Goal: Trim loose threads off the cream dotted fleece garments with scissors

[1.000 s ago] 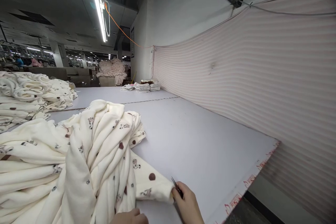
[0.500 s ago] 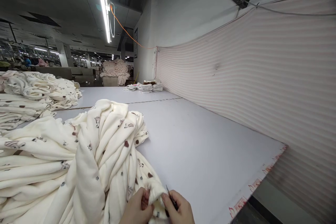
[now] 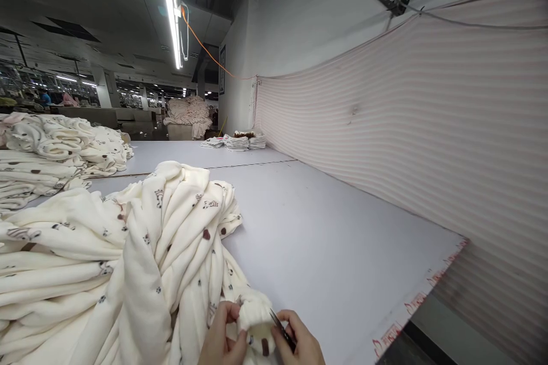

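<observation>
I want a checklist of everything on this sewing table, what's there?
Surface: pale grey table, worn red-marked edge.
Job's things: cream printed fleece garment, small dark metal snips.
Clutter: heap of cream fleece garments; further stacks; folded pile.
Hands: left hand pinches the garment; right hand grips the snips.
Cables: orange cord overhead.
Surroundings: pink striped cloth on the wall, strip light.

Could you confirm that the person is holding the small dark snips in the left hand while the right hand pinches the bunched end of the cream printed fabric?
Not quite: the hands are swapped. In the head view the right hand holds the small dark snips, and the left hand pinches the bunched end of the cream printed fabric.
</observation>
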`<state>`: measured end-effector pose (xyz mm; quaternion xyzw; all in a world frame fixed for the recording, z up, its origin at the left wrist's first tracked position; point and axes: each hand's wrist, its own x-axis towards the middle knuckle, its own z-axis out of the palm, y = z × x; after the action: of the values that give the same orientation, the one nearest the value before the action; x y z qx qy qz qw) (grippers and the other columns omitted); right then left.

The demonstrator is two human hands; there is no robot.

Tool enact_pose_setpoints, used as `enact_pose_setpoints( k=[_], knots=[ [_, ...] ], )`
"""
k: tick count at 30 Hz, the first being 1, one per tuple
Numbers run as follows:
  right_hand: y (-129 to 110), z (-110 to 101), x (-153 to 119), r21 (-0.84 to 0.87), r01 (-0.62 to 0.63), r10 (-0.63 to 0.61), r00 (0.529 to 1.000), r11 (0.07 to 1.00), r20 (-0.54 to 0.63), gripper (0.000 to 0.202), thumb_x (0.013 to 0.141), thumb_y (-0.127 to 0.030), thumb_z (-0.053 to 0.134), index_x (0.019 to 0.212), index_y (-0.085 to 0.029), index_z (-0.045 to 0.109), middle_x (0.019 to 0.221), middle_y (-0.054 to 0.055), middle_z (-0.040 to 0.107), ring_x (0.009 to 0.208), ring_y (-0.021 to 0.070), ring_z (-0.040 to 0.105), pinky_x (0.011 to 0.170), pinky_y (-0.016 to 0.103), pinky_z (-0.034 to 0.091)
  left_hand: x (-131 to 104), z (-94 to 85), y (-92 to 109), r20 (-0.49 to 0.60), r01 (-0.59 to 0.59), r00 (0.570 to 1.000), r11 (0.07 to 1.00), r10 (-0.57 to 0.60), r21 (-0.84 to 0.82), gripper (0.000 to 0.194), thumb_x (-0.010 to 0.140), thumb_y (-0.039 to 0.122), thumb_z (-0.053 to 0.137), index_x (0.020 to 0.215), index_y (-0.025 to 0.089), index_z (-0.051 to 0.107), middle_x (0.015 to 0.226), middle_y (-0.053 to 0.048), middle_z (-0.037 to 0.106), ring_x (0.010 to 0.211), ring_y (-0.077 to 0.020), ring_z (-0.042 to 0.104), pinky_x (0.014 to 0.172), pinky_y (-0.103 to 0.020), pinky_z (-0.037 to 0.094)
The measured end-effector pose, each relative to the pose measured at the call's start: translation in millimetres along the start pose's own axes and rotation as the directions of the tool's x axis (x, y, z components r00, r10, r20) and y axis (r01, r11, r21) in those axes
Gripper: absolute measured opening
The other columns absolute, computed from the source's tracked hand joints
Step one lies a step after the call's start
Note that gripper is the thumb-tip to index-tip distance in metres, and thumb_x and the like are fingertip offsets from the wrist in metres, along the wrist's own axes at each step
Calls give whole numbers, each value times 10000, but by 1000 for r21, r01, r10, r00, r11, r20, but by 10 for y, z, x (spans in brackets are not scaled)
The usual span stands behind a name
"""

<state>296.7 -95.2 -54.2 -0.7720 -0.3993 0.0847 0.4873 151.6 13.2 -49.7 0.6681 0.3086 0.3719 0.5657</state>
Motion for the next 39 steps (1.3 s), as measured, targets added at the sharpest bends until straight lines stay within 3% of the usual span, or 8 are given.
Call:
enact_pose_setpoints(
  k=[5,9,11,16,21,28,31,39],
  knots=[
    [-412,-152,78,171,87,-107,988,981,114,376,791,-397,555,1117,-234,648,616,-42,503,560,148,495,556,228,400,-52,45,-53,-86,-73,993,986,87,150,312,690,248,600,971,216,468,898,-19,563,384,-28,332,401,-205,322],
    [-656,-28,183,270,52,-127,955,962,268,128,692,-235,668,805,-232,726,734,-3,647,696,168,571,674,239,426,-58,39,-115,-110,-91,988,984,108,152,346,687,279,596,1000,225,459,917,-34,561,401,-40,364,398,-208,323],
    [-621,45,216,313,-3,-66,976,950,208,162,728,-316,651,621,-197,627,642,-14,589,640,154,539,606,227,414,-63,10,-134,-93,-48,994,985,64,169,334,686,296,587,985,224,455,922,-33,564,365,-17,338,394,-207,278],
    [-252,-216,202,447,-137,165,986,884,-25,414,866,-589,414,759,-204,524,496,-94,343,423,92,356,410,200,316,-86,-43,-128,-71,33,997,986,-21,165,344,682,314,579,991,212,468,938,-50,585,359,-26,380,432,-229,309],
    [37,-666,121,660,-197,474,838,725,-271,400,737,-611,609,771,-226,505,483,-111,339,389,81,355,395,196,359,-91,-29,-133,-87,53,995,992,-42,117,351,683,306,595,1006,215,491,913,-37,594,376,-46,391,450,-250,359],
    [-112,-173,29,468,-177,263,957,866,-123,459,554,-592,738,733,-177,660,684,14,643,673,166,593,634,220,480,-36,-50,-52,55,130,991,960,-120,-249,340,648,255,621,954,223,478,866,-31,594,754,-185,613,477,-203,425],
    [-201,-90,37,335,-121,134,991,934,-18,405,673,-565,647,807,-189,714,729,24,654,687,179,606,642,235,461,-28,-84,-48,96,160,986,929,-135,-334,333,641,216,647,926,220,475,822,4,599,688,-139,601,492,-184,411],
    [-352,-178,156,-96,58,-30,963,994,268,320,803,-470,504,819,-263,748,718,8,614,689,173,611,619,242,406,-29,-108,-80,222,250,959,890,-174,-381,365,662,213,681,936,219,440,746,20,658,547,-86,544,483,-168,340]
  ],
)
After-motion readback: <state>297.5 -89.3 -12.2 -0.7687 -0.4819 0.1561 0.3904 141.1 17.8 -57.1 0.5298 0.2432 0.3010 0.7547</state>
